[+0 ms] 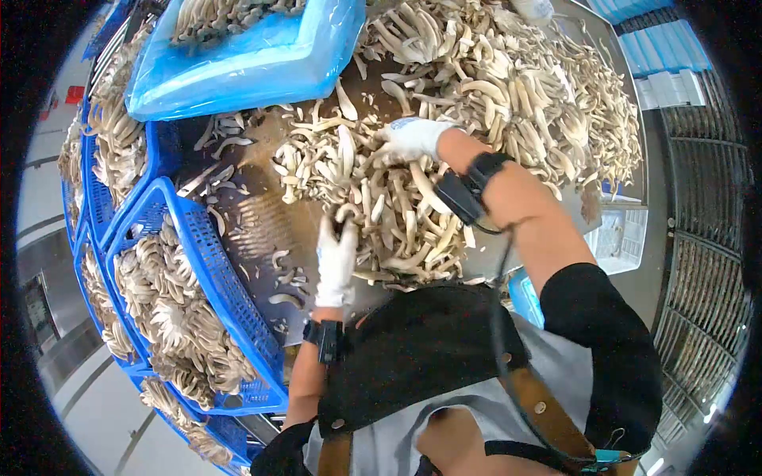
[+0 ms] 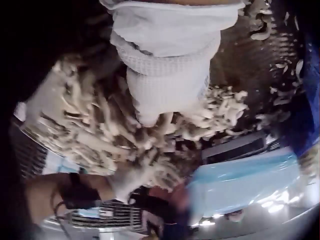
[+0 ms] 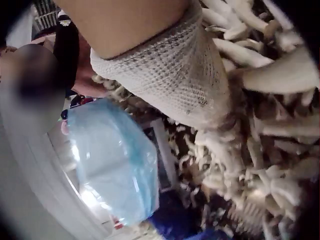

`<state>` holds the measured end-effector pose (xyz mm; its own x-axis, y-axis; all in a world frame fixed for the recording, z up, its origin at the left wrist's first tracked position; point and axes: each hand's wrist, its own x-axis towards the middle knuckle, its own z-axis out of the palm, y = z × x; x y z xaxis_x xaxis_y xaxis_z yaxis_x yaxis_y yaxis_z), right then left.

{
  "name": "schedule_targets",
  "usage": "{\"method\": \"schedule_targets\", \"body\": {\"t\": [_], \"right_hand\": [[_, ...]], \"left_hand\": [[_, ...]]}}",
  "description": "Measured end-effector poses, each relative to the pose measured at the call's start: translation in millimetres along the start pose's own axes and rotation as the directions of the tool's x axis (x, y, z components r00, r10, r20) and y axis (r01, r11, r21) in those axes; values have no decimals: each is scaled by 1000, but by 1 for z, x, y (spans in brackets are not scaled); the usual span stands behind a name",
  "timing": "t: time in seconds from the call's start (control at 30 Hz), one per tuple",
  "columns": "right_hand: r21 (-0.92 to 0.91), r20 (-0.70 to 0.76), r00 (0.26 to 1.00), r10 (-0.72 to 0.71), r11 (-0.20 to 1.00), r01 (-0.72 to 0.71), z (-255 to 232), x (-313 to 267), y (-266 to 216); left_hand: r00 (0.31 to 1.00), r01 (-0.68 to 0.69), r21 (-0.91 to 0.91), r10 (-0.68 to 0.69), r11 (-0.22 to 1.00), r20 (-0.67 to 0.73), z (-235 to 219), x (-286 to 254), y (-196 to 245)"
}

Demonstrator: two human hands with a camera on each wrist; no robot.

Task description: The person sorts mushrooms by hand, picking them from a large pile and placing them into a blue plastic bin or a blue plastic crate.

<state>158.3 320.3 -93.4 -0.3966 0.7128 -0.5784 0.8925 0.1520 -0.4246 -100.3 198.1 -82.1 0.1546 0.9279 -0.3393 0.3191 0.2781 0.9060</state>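
Loose pale mushrooms (image 1: 397, 222) with long thick stems lie heaped on a metal table. My left hand (image 1: 337, 262), in a white knit glove, reaches into the near left side of this heap. Its thumb and finger stand apart, with a dark gap between them and a curved mushroom right at the tips. Farther off, my gloved right hand (image 1: 417, 139) lies low over the heap, pointing left. Its fingertips are down among the stems and largely hidden, so I cannot tell whether they grip any. In the right wrist view the glove (image 3: 170, 75) hides its own fingers.
Blue plastic baskets (image 1: 214, 270) full of mushroom clusters stand along the left. A blue film-lined container (image 1: 238, 79) with mushrooms sits at the far left of the table. A larger mushroom pile (image 1: 540, 103) spreads to the right. Another gloved hand (image 1: 533, 9) shows at the far edge.
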Motion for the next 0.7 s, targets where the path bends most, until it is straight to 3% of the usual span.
{"method": "schedule_targets", "body": {"t": [0.03,0.07,0.13,0.2,0.27,0.3,0.33,0.37,0.4,0.43,0.5,0.57,0.6,0.63,0.67,0.7], "right_hand": [[-72,-55,992,-115,991,111,17,-16,9],[-157,-108,967,-229,965,210,31,-35,15],[-2,-132,945,-299,954,301,9,-109,-19],[290,-311,950,-22,950,117,50,-142,-24],[418,-356,934,29,899,131,99,-156,-26],[725,-341,936,91,659,200,102,-170,-48],[931,-324,933,154,226,286,104,-184,-70],[924,-307,927,215,-165,344,106,-198,-92],[900,-318,922,222,-233,367,118,-197,-97],[918,-352,909,223,-107,382,134,-190,-96],[915,-391,886,250,208,345,153,-180,-87],[956,-279,889,362,196,220,130,-198,-68],[958,-232,893,386,249,142,115,-212,-58],[828,-316,898,306,552,103,118,-212,-34],[605,-368,907,205,794,65,119,-205,-12],[562,-364,904,224,827,22,100,-207,-4]], "left_hand": [[984,163,-209,-144,964,104,5,-16,-19],[997,-73,74,70,995,44,10,-38,-6],[924,-360,386,269,849,270,13,-62,-24],[915,-354,328,251,876,316,20,-85,-25],[934,-333,323,263,886,240,20,-96,-16],[937,-338,316,284,887,204,21,-96,-11],[937,-345,308,305,887,169,22,-95,-3],[931,-340,301,272,891,245,22,-92,23],[957,-209,252,145,945,250,26,-92,28],[950,-93,120,52,988,307,34,-91,38],[954,-2,44,-11,999,301,45,-88,35],[971,76,-19,-70,997,230,53,-85,40],[978,84,-106,-62,991,198,54,-83,36],[984,87,-193,-55,977,167,54,-80,33],[970,-31,57,16,998,244,50,-77,32],[941,-166,291,63,942,332,46,-73,33]]}}
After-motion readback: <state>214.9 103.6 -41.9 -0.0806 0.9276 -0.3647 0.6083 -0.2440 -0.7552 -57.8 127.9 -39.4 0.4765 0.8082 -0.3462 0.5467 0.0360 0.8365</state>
